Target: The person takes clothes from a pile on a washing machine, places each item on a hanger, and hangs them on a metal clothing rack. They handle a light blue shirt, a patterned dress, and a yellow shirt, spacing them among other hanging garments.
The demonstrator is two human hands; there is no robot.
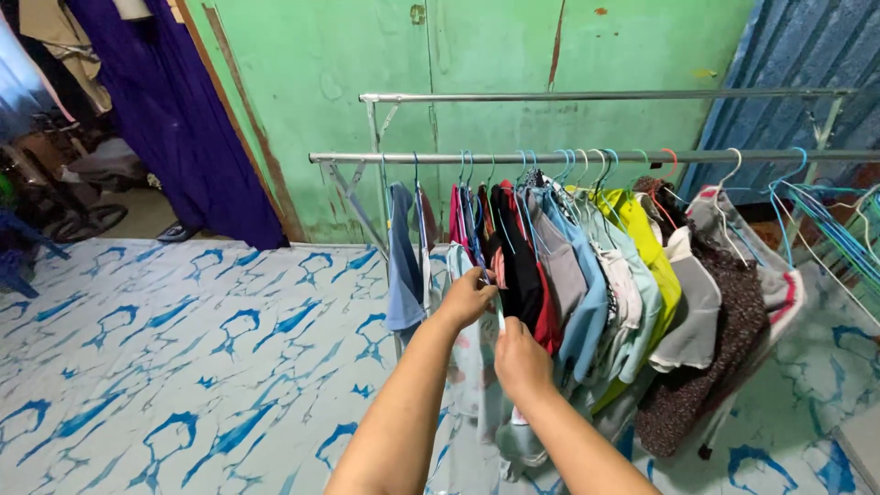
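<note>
A metal clothes rack [587, 157] carries many garments on wire hangers. My left hand [466, 298] grips the upper edge of a pale light-blue garment [472, 367] that hangs among them. My right hand [519, 359] is closed on the same garment a little lower and to the right. Beside my hands hang a black and red top [527, 266], a blue shirt [403, 266], light-blue tops [587, 293], a yellow-green shirt [646, 243] and a dark patterned dress [710, 357].
Several empty blue hangers [825, 225] hang at the rack's right end. A second, higher rail [596, 95] runs behind. A green wall [458, 55] stands at the back, a purple curtain [174, 110] at the left. The floor [183, 348] has a blue-and-white marbled covering.
</note>
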